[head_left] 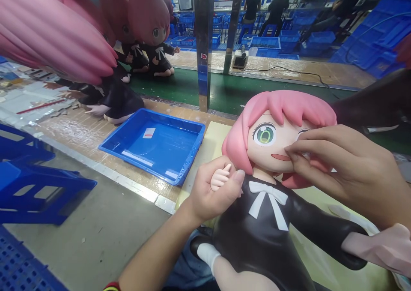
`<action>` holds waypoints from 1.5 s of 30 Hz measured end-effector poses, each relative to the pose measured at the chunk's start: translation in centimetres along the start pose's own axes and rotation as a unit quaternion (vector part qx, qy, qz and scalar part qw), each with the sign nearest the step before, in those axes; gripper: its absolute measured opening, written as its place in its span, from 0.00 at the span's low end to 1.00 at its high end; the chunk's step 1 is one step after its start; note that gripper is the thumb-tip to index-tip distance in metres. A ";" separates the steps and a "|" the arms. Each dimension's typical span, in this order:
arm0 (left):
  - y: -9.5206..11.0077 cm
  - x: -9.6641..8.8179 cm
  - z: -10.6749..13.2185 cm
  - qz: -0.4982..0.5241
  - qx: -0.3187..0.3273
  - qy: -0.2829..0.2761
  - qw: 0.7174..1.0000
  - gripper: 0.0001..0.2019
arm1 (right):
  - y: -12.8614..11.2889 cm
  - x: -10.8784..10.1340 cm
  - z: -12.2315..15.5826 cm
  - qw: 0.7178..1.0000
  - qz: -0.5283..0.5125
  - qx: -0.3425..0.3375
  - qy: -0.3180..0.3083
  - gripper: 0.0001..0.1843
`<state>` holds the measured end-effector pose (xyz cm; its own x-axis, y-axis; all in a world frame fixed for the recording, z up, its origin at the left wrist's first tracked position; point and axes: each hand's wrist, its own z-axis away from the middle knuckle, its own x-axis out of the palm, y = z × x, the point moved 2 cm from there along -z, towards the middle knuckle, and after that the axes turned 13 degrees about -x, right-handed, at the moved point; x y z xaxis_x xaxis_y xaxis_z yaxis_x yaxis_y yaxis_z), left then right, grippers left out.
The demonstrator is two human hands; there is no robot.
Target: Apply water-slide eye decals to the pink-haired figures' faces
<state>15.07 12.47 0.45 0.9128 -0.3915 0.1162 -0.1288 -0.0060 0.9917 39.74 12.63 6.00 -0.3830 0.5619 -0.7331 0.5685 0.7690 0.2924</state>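
Note:
A large doll [266, 222] with pink hair, green eyes and a black dress with a white bow lies across my lap, face up toward me. My left hand [213, 192] is wrapped round the doll's small raised hand at its shoulder. My right hand [337, 162] rests on the doll's cheek, with its fingertips pinched together beside the mouth; whether anything is in the pinch is hidden.
A blue tray [154, 143] lies on the wooden bench. Several finished dolls [150, 29] sit along the green belt [180, 85]; pink hair [54, 38] looms top left. A metal post [203, 46] stands behind. Blue stools [35, 184] stand at my left. Other people work far back.

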 end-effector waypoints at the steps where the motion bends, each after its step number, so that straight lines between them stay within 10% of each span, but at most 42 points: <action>1: 0.0 0.0 0.0 0.000 0.001 0.001 1.000 0.19 | -0.1 0.0 0.0 1.000 0.001 0.010 -0.001 0.05; 37: 0.5 0.2 -0.1 -0.011 0.010 0.008 1.000 0.19 | -1.4 0.3 1.5 0.997 0.071 -0.032 -0.005 0.23; 41: 0.4 0.0 -0.1 -0.009 0.014 0.004 1.000 0.19 | -2.0 0.4 2.4 0.985 0.008 0.117 0.130 0.31; 45: 0.4 -0.1 -0.1 -0.015 0.015 0.001 1.000 0.19 | -3.7 0.3 4.4 0.889 -0.074 0.347 0.290 0.13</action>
<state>15.01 12.56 0.80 0.9174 -0.3881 0.0876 -0.1141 -0.0458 0.9924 40.73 8.63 2.03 -0.6876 0.6875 -0.2335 0.7156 0.5875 -0.3778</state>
